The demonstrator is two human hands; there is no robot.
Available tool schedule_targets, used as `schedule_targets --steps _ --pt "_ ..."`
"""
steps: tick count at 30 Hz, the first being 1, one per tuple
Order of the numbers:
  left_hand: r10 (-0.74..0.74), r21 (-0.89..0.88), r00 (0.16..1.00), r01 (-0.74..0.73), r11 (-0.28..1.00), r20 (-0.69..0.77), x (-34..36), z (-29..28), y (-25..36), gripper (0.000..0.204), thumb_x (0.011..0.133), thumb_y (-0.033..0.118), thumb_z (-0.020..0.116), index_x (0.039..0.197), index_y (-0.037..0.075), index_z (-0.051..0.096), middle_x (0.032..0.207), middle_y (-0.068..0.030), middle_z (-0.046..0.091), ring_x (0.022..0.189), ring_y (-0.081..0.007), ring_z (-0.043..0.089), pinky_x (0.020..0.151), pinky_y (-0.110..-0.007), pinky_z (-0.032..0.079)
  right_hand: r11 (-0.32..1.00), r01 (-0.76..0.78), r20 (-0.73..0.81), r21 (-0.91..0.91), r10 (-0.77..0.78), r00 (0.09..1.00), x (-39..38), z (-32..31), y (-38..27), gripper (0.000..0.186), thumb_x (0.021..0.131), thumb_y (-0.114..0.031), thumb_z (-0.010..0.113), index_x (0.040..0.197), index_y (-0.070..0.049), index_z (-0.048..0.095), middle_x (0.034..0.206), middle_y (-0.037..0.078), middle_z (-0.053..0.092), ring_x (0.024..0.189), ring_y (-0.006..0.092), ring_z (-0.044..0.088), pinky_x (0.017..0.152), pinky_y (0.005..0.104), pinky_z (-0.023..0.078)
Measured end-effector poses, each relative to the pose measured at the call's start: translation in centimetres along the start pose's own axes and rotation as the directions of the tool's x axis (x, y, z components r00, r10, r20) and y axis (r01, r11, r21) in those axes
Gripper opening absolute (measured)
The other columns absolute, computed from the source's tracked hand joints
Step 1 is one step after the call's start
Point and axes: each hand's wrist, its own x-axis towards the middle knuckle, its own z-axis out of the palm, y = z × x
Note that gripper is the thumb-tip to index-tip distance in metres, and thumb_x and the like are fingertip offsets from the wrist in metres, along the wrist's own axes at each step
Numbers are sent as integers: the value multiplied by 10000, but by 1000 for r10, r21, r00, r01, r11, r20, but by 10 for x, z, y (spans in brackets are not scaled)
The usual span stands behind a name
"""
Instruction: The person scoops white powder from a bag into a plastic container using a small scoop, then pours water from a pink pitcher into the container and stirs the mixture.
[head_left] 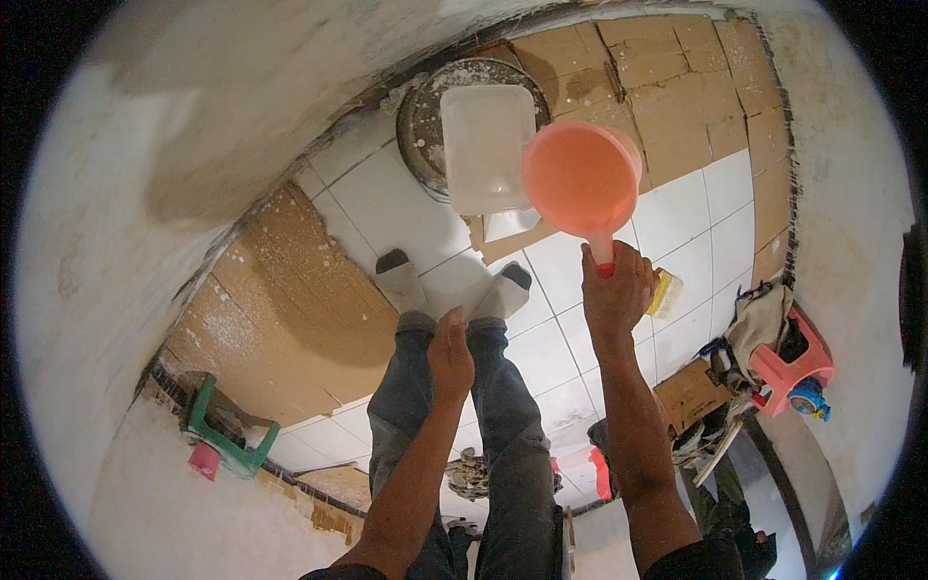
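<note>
My right hand [619, 295] is closed around the short handle of a pink-orange water dipper [580, 179], held out in front of me. Its round bowl faces up; I cannot tell how much liquid is in it. Beside that hand shows a yellow-and-pale item [665, 293], partly hidden by my fingers, its kind unclear. My left hand [449, 358] hangs in front of my legs, fingers extended, nothing visible in it. Left of the dipper, a translucent white rectangular tub [488, 145] rests over a round, dark, white-spattered container [420, 135].
Flattened cardboard [280, 300] covers tiled floor [541, 358] at left, with more cardboard [677, 97] at far right. A green stool [227, 435] stands lower left. A pink stool [797, 362] with cloth on it is by the right wall. Pale walls [242, 116] surround the floor.
</note>
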Motion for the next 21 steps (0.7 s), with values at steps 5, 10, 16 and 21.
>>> schedule_targets --steps 5,10,16,21 --pt "-28 -21 1000 29 999 8 0 -1 2 533 999 467 375 1247 26 542 1229 -121 575 1061 -251 573 887 -390 446 1000 2 4 -23 -2 1000 1 -2 -2 274 768 -255 757 924 -83 612 868 59 642 848 266 582 835 459 409" --pt "-4 -60 998 0 998 -60 1 0 5 409 1022 272 367 1171 -59 555 1106 -193 609 1015 -271 607 897 -354 473 998 39 -12 -45 -40 999 3 -1 -4 253 804 -308 711 886 -95 602 796 81 616 790 285 570 747 441 409" --pt "-4 -60 998 1 998 -61 -1 1 5 392 1020 249 371 1165 -66 555 1121 -184 603 1029 -259 598 911 -346 469 998 43 -39 -48 -45 998 2 -2 -3 254 806 -323 708 882 -102 610 803 82 623 799 286 573 754 445 406" --pt "-56 -76 998 54 996 -21 -2 -2 -1 522 995 471 389 1238 39 551 1216 -112 577 1065 -244 566 898 -388 432 997 48 -49 -63 -51 997 1 0 -2 254 793 -310 722 888 -108 602 792 68 621 794 274 573 740 438 411"
